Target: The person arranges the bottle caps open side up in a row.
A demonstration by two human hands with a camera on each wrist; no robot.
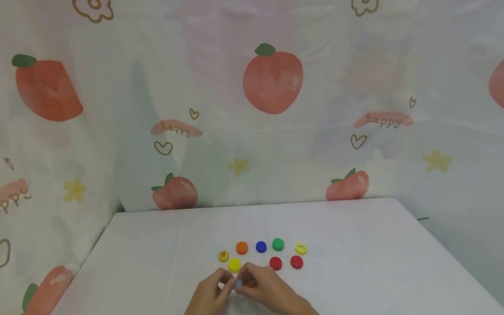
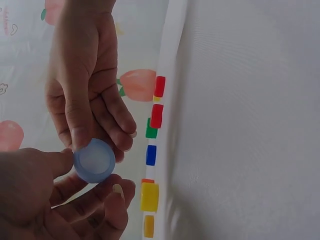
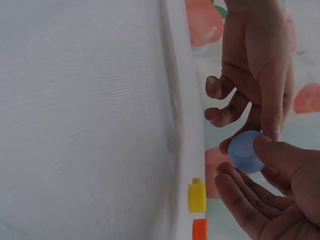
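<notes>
A light blue bottle cap (image 2: 94, 160) is pinched between both hands above the near part of the table. In the head view the left hand (image 1: 209, 296) grips its left side and the right hand (image 1: 268, 289) its right side, thumbs and fingertips on the rim. The left wrist view shows the cap's hollow side; in the right wrist view the cap (image 3: 244, 152) shows a smooth face, with the right thumb laid on it. Just beyond the hands lies a bright yellow cap (image 1: 234, 265).
On the white table (image 1: 154, 260) behind the hands lie an orange cap (image 1: 242, 247), a blue cap (image 1: 261, 247), a green cap (image 1: 277, 244), two red caps (image 1: 276, 263), a darker yellow cap (image 1: 223, 256) and a printed yellow cap (image 1: 301, 249). A patterned curtain hangs behind.
</notes>
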